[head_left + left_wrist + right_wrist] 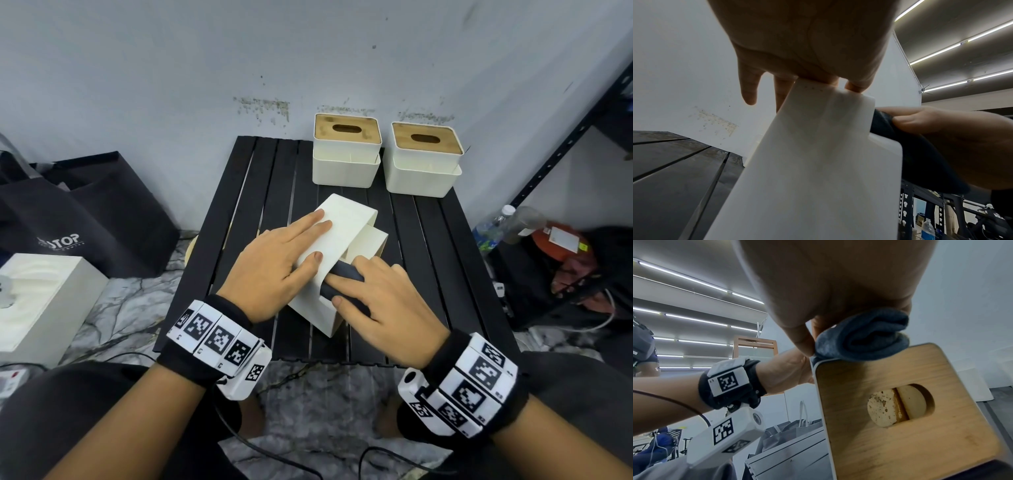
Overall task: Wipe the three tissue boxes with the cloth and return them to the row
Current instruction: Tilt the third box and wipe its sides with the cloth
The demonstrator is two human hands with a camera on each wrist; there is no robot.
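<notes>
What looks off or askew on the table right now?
One tissue box lies tipped on its side, out of the row, with its wooden lid facing the right hand, which wipes it with the dark cloth. The left hand presses flat on it. The other two boxes stand upright by the wall. Nothing looks spilled or damaged.

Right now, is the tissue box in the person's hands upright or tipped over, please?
Tipped over. The tissue box lies on its side on the table; its wooden lid faces sideways toward the right wrist camera, unlike the two upright boxes behind.
</notes>
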